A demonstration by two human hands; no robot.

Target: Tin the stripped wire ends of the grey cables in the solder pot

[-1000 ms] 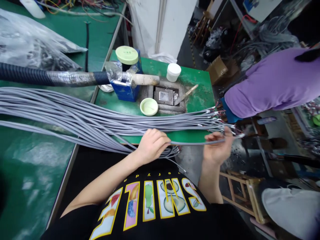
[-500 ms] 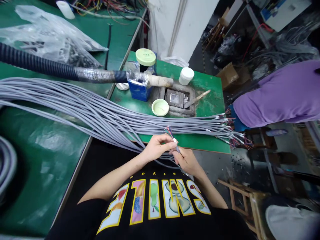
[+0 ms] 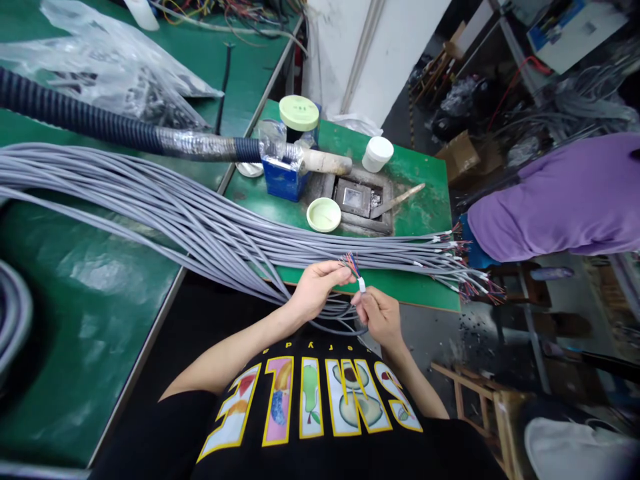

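Observation:
In my right hand [image 3: 381,316] is the end of a grey cable, pinched between thumb and fingers just below its white sleeve [image 3: 362,285]. Thin coloured wires [image 3: 354,264], red, blue and others, fan out from that sleeve and point up and left. My left hand [image 3: 320,285] closes thumb and forefinger on the wires at their left side; the exact strands are too small to tell. Just beyond both hands lies a thick bundle of grey cables [image 3: 210,213], several with stripped, coloured ends [image 3: 483,283] past the bench's right edge.
A soldering pot [image 3: 354,198] is sunk in the green bench [image 3: 430,213], with a scraper [image 3: 400,199] across it. Around it stand a small pale dish [image 3: 324,215], a white tub [image 3: 377,155] and a blue box [image 3: 284,181] with a hose [image 3: 125,133]. A person in purple [image 3: 555,193] is at the right.
My left fingers have moved from the white sleeve to the wires. The cable end has shifted slightly right, and the white sleeve now shows clear between my hands.

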